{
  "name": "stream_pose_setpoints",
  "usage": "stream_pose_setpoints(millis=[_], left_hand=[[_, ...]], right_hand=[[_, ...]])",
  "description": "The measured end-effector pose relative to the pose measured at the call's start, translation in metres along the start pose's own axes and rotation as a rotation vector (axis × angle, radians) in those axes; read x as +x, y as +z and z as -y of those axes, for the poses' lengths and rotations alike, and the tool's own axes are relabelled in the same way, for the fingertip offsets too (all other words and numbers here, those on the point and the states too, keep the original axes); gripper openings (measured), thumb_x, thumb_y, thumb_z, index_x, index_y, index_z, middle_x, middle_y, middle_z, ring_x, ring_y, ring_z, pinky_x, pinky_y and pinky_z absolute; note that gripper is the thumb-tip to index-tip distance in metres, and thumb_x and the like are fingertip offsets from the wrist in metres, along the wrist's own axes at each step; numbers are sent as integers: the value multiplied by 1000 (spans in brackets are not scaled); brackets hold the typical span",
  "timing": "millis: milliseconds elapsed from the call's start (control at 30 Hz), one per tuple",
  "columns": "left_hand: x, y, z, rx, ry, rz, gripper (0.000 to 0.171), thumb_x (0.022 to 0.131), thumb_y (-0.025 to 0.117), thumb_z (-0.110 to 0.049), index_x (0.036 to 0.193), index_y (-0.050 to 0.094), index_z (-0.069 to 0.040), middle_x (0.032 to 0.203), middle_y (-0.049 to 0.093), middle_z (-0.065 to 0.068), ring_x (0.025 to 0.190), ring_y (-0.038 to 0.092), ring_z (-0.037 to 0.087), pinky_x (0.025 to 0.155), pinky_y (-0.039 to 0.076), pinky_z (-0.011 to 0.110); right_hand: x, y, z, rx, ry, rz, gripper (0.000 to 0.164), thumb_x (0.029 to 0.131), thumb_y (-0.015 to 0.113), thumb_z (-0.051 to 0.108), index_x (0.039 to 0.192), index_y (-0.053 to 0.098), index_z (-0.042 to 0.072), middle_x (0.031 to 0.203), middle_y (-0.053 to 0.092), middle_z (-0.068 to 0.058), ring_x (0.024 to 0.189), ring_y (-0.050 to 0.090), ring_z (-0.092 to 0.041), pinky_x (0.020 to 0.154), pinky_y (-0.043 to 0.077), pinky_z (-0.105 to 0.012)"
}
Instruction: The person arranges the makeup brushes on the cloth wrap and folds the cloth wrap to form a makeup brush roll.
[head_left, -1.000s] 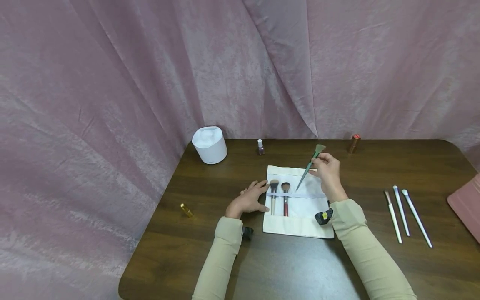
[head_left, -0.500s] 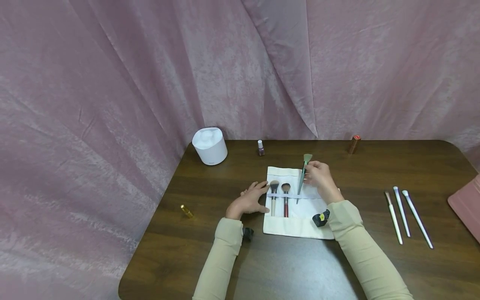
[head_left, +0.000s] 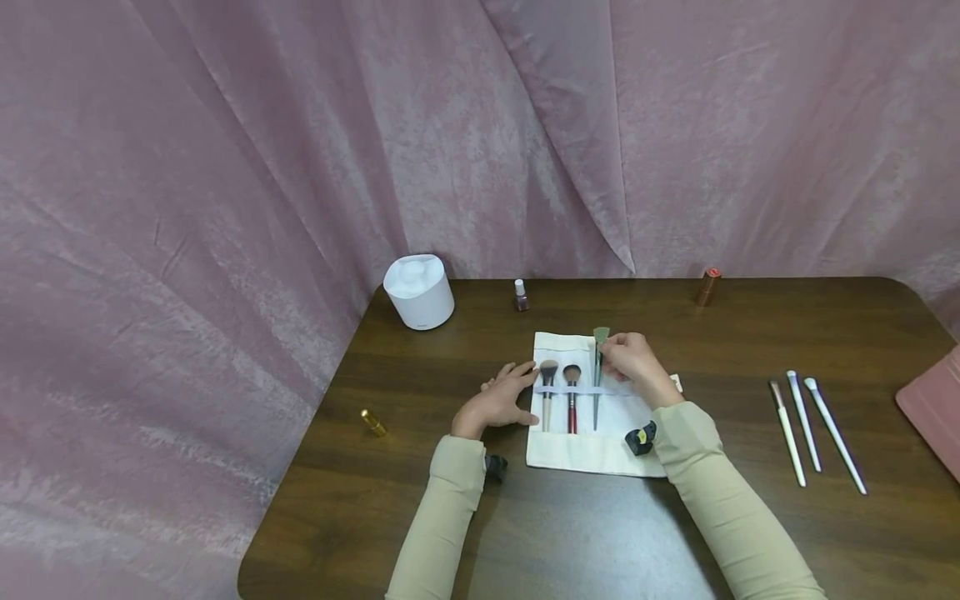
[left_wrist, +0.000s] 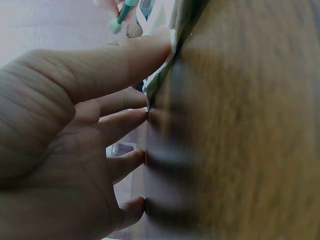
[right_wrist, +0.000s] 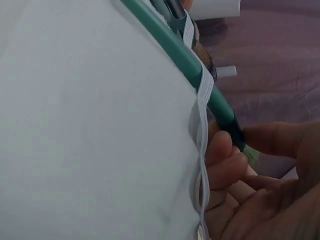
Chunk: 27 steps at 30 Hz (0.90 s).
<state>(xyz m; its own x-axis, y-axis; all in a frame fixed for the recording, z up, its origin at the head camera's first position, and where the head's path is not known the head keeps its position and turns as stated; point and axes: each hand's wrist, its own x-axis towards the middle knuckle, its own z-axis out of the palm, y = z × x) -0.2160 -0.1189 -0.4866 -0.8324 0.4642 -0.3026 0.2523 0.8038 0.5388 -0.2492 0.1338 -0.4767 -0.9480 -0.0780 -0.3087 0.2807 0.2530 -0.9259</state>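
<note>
Pink velvet curtain [head_left: 300,125] behind, full width. Dark wood desk [head_left: 322,508] below it. White cloth roll [head_left: 581,454] lies spread on the desk, between the two arms. Pink case [head_left: 933,408] cut off at the frame's right edge. White canister [head_left: 420,292] at the back left.

Left hand [head_left: 498,402]: fingers spread, nothing gripped; thumb touches the roll's left edge, other fingertips down around that edge and on the desk. Right hand [head_left: 637,358]: thumb and fingers pinched on the green brush [right_wrist: 179,55] near its bristle end. That brush is on the roll, handle under the elastic band [right_wrist: 204,92], bristles toward the curtain.

Three slim brushes [head_left: 806,423] side by side, apart, right of the roll. Red-handled brush [head_left: 572,412] and white-handled brush [head_left: 547,408] sit under the band, left of the green one. Copper tube [head_left: 708,287] upright at the back; polish bottle [head_left: 521,296] near the canister; gold tube [head_left: 372,422] at left.
</note>
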Motion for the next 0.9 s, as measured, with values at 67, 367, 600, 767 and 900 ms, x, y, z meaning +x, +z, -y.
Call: stream_pose_setpoints(millis=[67, 367, 600, 767, 900], left_hand=[[0, 0, 0, 4, 2, -1, 81, 91, 78, -21, 159, 35, -10, 168, 19, 4, 154, 5, 31, 115, 14, 66], [-2, -1, 2, 2, 19, -7, 81, 91, 78, -20, 158, 35, -9, 168, 19, 4, 154, 6, 32, 115, 13, 66], [0, -2, 0, 6, 21, 0, 81, 92, 77, -21, 159, 34, -10, 168, 18, 4, 154, 5, 32, 115, 13, 66], [1, -1, 0, 10, 17, -2, 81, 92, 78, -22, 159, 34, -10, 168, 19, 4, 154, 5, 31, 116, 14, 65], [1, -1, 0, 18, 6, 9, 81, 92, 78, -22, 159, 34, -11, 168, 19, 3, 154, 6, 31, 116, 14, 65]], right_hand=[[0, -1, -1, -41, 1, 9, 22, 101, 50, 8, 106, 60, -11, 66, 52, 0, 56, 47, -9, 50, 38, -23], [0, 1, -1, -180, 16, 84, 25, 98, 55, 10, 98, 67, -11, 61, 58, -2, 52, 46, -8, 48, 36, -22], [-4, 1, 2, -225, 30, 68, 26, 98, 56, 12, 84, 67, -7, 58, 57, -1, 49, 43, -8, 47, 34, -23], [-5, 0, 1, -301, 16, 76, 32, 94, 58, 13, 65, 61, 1, 51, 44, 2, 45, 29, -8, 47, 26, -26], [-5, 0, -1, -383, 14, 85, 32, 91, 61, 14, 60, 58, 6, 52, 35, 5, 48, 30, -9, 49, 28, -27]])
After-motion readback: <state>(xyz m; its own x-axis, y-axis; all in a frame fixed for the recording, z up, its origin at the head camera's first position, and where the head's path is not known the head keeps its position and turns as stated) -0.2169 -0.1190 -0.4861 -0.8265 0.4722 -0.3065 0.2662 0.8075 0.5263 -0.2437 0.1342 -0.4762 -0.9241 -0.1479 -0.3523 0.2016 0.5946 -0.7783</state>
